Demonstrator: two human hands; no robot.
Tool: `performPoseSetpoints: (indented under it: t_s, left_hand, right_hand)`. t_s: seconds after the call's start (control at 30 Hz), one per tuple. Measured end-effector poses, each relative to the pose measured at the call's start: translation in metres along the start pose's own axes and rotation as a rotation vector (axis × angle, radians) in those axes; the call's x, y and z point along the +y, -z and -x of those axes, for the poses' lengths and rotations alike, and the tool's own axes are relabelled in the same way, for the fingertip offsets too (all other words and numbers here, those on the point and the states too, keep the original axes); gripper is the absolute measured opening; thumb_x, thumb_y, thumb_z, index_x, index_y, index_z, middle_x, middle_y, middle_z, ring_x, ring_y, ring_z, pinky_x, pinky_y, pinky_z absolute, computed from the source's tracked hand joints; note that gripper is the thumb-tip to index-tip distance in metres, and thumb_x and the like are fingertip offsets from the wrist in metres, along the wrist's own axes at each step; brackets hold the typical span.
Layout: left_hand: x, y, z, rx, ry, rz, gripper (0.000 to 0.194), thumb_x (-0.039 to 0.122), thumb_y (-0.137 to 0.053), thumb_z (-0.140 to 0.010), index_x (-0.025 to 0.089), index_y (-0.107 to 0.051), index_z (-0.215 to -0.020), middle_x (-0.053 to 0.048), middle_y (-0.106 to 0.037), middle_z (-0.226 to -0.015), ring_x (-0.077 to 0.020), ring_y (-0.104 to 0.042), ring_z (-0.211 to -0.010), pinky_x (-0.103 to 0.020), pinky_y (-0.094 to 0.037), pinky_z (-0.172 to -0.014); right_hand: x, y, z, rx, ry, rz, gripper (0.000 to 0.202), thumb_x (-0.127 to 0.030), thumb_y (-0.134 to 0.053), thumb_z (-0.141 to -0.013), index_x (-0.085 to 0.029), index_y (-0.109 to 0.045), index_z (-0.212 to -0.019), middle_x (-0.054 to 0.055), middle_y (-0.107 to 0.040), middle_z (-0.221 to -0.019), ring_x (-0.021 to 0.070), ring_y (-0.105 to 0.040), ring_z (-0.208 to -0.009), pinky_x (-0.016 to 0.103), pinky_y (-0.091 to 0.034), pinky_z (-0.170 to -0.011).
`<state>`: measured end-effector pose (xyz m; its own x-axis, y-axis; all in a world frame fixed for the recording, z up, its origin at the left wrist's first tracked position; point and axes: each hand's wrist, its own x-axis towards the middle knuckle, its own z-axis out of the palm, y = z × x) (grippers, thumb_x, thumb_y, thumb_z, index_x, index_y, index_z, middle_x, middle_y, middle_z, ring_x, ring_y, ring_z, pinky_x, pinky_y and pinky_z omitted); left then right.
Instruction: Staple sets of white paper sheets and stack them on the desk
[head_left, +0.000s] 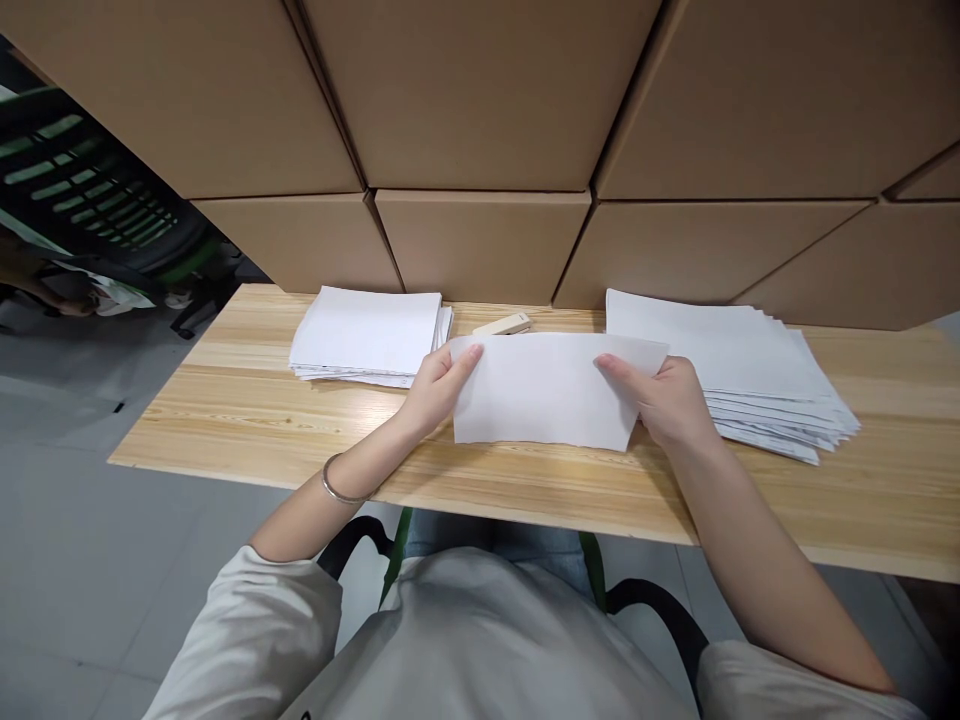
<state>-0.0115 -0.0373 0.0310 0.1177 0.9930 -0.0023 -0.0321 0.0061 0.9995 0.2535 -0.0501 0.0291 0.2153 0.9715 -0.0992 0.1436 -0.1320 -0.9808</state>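
A white sheet of paper (541, 395) is stretched between my two hands, just above the table. My left hand (442, 380) pinches its left edge, thumb on top. On the right side, my right hand (667, 395) grips the sheet with the thumb on its face and the fingers hidden behind. A neat stack of white paper (360, 330) lies to the left, close to my left hand. Beyond my right hand sits a larger, fanned-out stack of white paper (750, 370). Partly covered by the sheet, a small cream-coloured object (504, 325) rests behind it; its kind is unclear.
Brown cardboard boxes (480, 100) form a wall along the back of the wooden table (247, 430). At the far left stands a dark chair with a slatted back (90, 190), and part of another person's hand (75, 307) shows near it. Chair armrests (660, 610) flank my body.
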Motion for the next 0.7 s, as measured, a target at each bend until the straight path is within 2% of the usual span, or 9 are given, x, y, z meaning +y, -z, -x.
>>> performPoseSetpoints:
  t_s: [0.1, 0.2, 0.3, 0.4, 0.47, 0.53, 0.6, 0.7]
  left_hand:
    - [0.0, 0.001, 0.0, -0.022, 0.032, 0.021, 0.044, 0.061, -0.067, -0.079, 0.016, -0.068, -0.083, -0.003, -0.068, -0.073, -0.0144, -0.058, -0.062, -0.025, -0.044, -0.053]
    - [0.0, 0.003, -0.001, -0.103, 0.128, 0.055, 0.044, 0.06, -0.068, -0.078, 0.016, -0.068, -0.081, -0.004, -0.07, -0.071, -0.0157, -0.06, -0.061, -0.025, -0.046, -0.053]
    - [-0.002, 0.007, -0.003, -0.209, 0.312, 0.029, 0.042, 0.057, -0.071, -0.077, 0.014, -0.069, -0.078, -0.007, -0.071, -0.072, -0.0178, -0.063, -0.061, -0.027, -0.046, -0.052]
    - [-0.003, 0.009, -0.004, -0.15, 0.425, -0.105, 0.04, 0.053, -0.071, -0.077, 0.015, -0.064, -0.067, -0.006, -0.067, -0.064, -0.0158, -0.058, -0.053, -0.026, -0.041, -0.048]
    - [-0.005, 0.01, -0.004, -0.099, 0.434, -0.168, 0.037, 0.05, -0.07, -0.079, 0.016, -0.062, -0.065, -0.004, -0.065, -0.062, -0.0151, -0.056, -0.051, -0.026, -0.038, -0.048]
    - [-0.008, 0.011, -0.006, -0.112, 0.41, -0.21, 0.032, 0.046, -0.067, -0.08, 0.017, -0.061, -0.067, -0.003, -0.064, -0.062, -0.0159, -0.056, -0.052, -0.028, -0.039, -0.051]
    - [-0.013, 0.013, -0.008, -0.103, 0.344, -0.295, 0.025, 0.04, -0.066, -0.08, 0.018, -0.061, -0.069, -0.002, -0.063, -0.062, -0.017, -0.056, -0.054, -0.029, -0.041, -0.054]
    - [-0.025, 0.018, -0.012, -0.017, 0.199, -0.509, 0.011, 0.03, -0.066, -0.078, 0.02, -0.063, -0.083, -0.002, -0.063, -0.063, -0.0209, -0.059, -0.059, -0.032, -0.045, -0.062]
  right_hand:
    - [-0.004, 0.002, 0.001, -0.025, -0.034, 0.011, 0.027, -0.047, -0.083, -0.065, -0.023, -0.076, -0.075, 0.007, -0.077, -0.084, 0.0283, -0.073, -0.074, 0.035, -0.058, -0.055]
    - [-0.007, 0.008, 0.0, -0.076, -0.057, 0.048, 0.028, -0.044, -0.082, -0.067, -0.024, -0.078, -0.086, 0.005, -0.077, -0.085, 0.0249, -0.072, -0.072, 0.032, -0.057, -0.056]
    - [-0.009, 0.016, -0.001, -0.26, -0.104, 0.164, 0.031, -0.044, -0.081, -0.069, -0.024, -0.08, -0.093, 0.005, -0.078, -0.084, 0.0223, -0.072, -0.071, 0.03, -0.057, -0.059]
    - [-0.008, 0.017, -0.002, -0.379, -0.163, 0.256, 0.028, -0.044, -0.08, -0.07, -0.022, -0.081, -0.087, 0.005, -0.078, -0.085, 0.022, -0.072, -0.074, 0.029, -0.057, -0.062]
    - [-0.008, 0.014, -0.002, -0.325, -0.189, 0.249, 0.025, -0.042, -0.08, -0.07, -0.022, -0.081, -0.085, 0.005, -0.078, -0.084, 0.0214, -0.072, -0.073, 0.028, -0.057, -0.062]
    - [-0.007, 0.01, -0.001, -0.246, -0.216, 0.2, 0.021, -0.039, -0.081, -0.068, -0.022, -0.081, -0.081, 0.005, -0.078, -0.08, 0.0205, -0.071, -0.069, 0.028, -0.057, -0.059]
    - [-0.006, 0.007, 0.0, -0.192, -0.225, 0.137, 0.016, -0.036, -0.081, -0.067, -0.023, -0.08, -0.076, 0.004, -0.077, -0.077, 0.0201, -0.071, -0.066, 0.028, -0.056, -0.057]
    - [-0.003, 0.004, 0.001, -0.179, -0.219, 0.131, 0.017, -0.035, -0.082, -0.066, -0.023, -0.081, -0.078, 0.004, -0.077, -0.077, 0.0201, -0.07, -0.063, 0.028, -0.055, -0.053]
